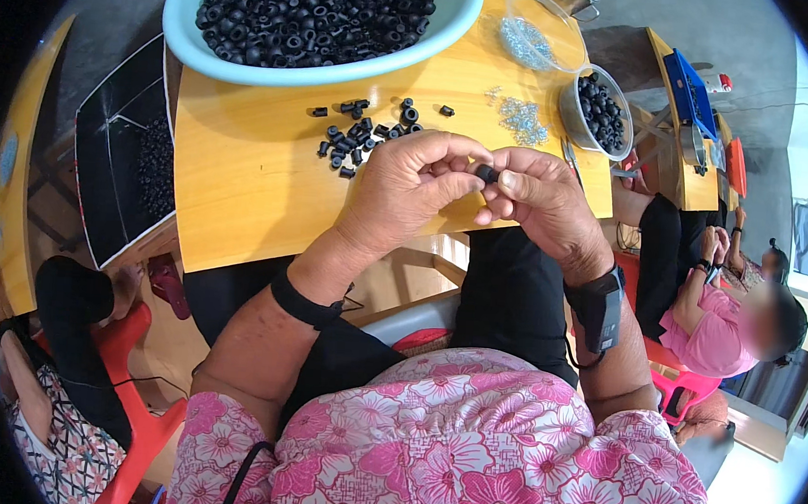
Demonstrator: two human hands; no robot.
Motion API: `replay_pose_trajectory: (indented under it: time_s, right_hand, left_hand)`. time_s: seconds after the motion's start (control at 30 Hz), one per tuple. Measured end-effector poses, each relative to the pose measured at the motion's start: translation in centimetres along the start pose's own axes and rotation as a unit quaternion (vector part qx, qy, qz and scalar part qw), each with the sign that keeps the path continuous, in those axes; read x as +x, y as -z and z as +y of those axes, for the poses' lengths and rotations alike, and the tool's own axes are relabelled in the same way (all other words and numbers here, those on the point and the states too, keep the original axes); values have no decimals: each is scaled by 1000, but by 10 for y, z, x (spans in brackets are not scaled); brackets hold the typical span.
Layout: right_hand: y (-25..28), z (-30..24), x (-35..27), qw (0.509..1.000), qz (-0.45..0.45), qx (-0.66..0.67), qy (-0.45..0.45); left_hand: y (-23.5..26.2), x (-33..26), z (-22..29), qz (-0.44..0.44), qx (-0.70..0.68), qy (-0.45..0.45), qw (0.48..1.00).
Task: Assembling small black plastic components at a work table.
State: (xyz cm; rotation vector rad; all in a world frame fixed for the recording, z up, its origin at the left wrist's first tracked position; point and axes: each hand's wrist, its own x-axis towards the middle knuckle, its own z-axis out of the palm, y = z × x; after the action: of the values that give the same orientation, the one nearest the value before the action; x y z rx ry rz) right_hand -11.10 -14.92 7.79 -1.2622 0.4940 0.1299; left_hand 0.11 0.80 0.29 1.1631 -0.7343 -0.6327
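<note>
Yellow desk (239, 194) sitting below blue basin (319, 21); left hand (409, 182) and right hand (543, 201) pinching one small black ring (487, 174) together, likely light, rubbery, best gripped by rim.

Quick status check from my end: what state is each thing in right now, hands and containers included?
left hand: fingers pinched on the small black part
right hand: fingers pinched on the same part
small black part: held between both hands, above the table edge
large light-blue basin: heaped with black parts
loose black parts: scattered on the wooden table
round clear container: open, holding black parts
clear tub: open, holding small clear pieces
</note>
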Motion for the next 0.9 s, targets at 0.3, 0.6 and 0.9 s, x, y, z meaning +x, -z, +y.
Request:
replay_pose_trajectory:
  time_s: [0.3, 0.6, 0.9]
  right_hand:
    - [17, 5, 2, 997, -53, 34, -55]
    - [18, 10, 5, 997, -57, 26, -39]
    - [0, 0, 1, 985, 21, -168, 22]
  left_hand:
    - [8, 0, 10, -50, 102, -40, 993]
    - [7, 1, 5, -48, 129, -58, 989]
    - [3, -1, 1, -34, 49, -3, 998]
